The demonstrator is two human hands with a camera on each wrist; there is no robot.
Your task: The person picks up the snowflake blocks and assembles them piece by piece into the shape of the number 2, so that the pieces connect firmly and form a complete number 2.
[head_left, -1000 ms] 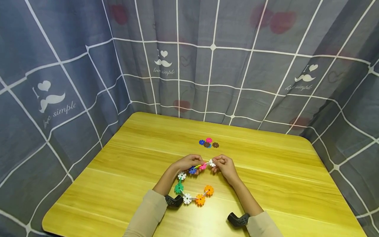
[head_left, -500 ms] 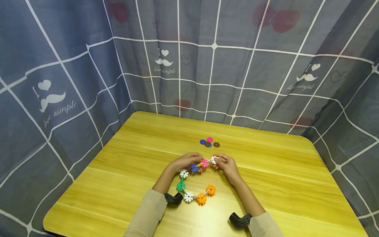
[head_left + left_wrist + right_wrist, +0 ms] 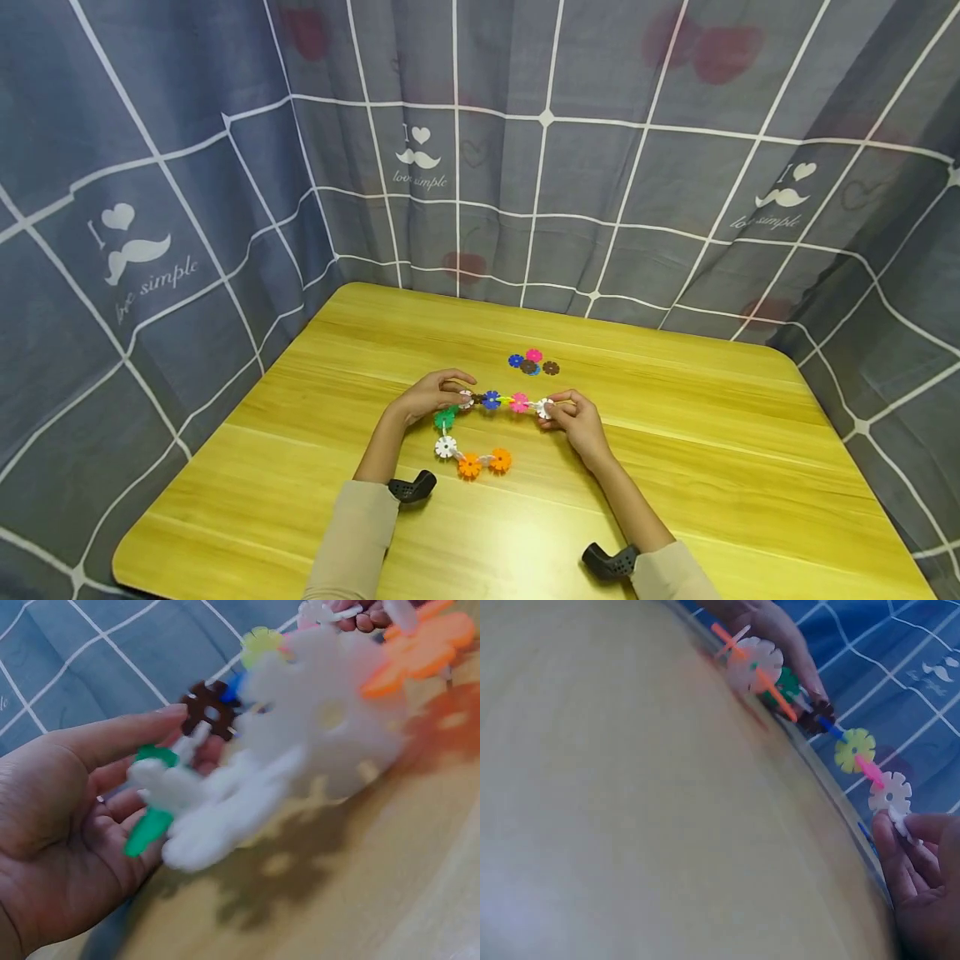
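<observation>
Between the two hands stretches a chain of slotted plastic snowflake discs. Its upper stretch has a blue disc, a yellow disc and a pink disc. My left hand pinches the chain by a white disc near a brown disc. My right hand pinches the white disc at the right end between thumb and fingers. From the left hand the chain bends toward the person through a green disc and another white disc to two orange discs.
Beyond the hands, several loose discs lie in a small group, among them a pink disc and a brown disc. The wooden table meets a grey checked curtain. A black wrist device is on each forearm.
My left hand has slid left along the chain, from near the pink and blue discs to a white one. The upper stretch is now straighter; the orange end has shifted left. The right hand barely moves.
</observation>
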